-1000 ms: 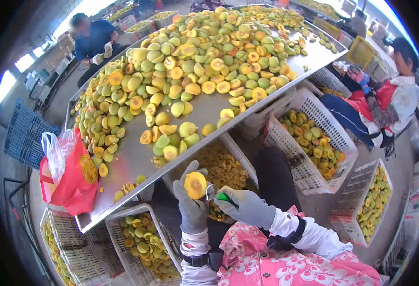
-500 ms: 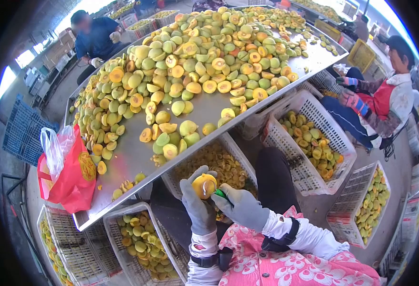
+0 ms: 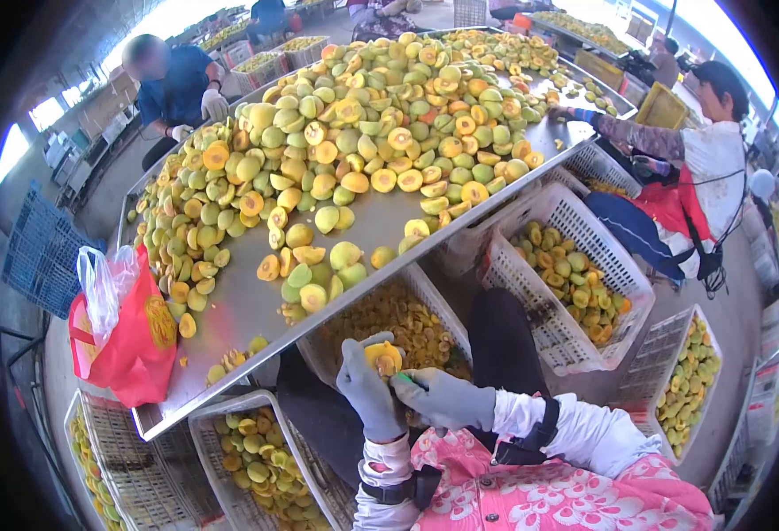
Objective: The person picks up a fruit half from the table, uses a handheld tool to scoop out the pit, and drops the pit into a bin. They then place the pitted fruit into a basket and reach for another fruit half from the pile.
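My left hand [image 3: 370,391], in a grey glove, is closed around a halved yellow fruit [image 3: 383,357] that looks like an apricot. The cut side shows its orange-yellow flesh. My right hand [image 3: 450,400], also gloved in grey, grips a small green-handled tool [image 3: 404,378] against the fruit's lower edge; its working end is hidden. Both hands are close together above my lap. Just beyond them, under the table edge, a white crate [image 3: 451,310] holds many small brownish-yellow pieces.
A metal table [image 3: 246,265] bears a large heap of halved fruit [image 3: 354,133]. A red bag [image 3: 142,341] sits at its left corner. Fruit-filled crates stand to the right [image 3: 584,350] and lower left [image 3: 199,434]. One co-worker [image 3: 699,159] sits right, another [image 3: 173,84] far left.
The fruit half has turned in my left hand, and my right hand has shifted slightly down with the tool. The co-worker on the right has reached an arm onto the table.
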The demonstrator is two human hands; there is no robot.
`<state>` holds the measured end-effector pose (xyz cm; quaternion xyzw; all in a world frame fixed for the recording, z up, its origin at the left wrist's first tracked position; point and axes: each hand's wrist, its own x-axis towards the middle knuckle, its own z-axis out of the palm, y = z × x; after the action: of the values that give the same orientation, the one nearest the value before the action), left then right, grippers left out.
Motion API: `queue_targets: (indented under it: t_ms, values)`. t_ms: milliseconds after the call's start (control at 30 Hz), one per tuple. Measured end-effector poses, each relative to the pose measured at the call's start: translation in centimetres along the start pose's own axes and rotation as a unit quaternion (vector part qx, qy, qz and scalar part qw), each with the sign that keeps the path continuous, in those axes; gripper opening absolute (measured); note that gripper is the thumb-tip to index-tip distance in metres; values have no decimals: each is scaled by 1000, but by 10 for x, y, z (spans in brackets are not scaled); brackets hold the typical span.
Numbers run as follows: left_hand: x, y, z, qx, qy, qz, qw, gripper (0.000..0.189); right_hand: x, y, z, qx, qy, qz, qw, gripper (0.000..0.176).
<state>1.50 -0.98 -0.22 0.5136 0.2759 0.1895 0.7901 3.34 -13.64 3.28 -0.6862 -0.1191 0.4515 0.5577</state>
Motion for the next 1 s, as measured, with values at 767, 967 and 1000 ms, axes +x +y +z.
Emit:
queue_targets:
  t_ms: [767, 967, 1000]
  values:
    - [35, -74, -29, -207, -52, -163, 963, 52, 35, 63, -17, 445, -288, 83, 844, 54]
    - [20, -41, -41, 24, 49, -107, 993, 35, 59, 75, -10, -232, 201, -183, 934, 26]
    - [20, -42, -41, 25, 49, -108, 993, 35, 58, 72, -7, -232, 201, -182, 934, 26]
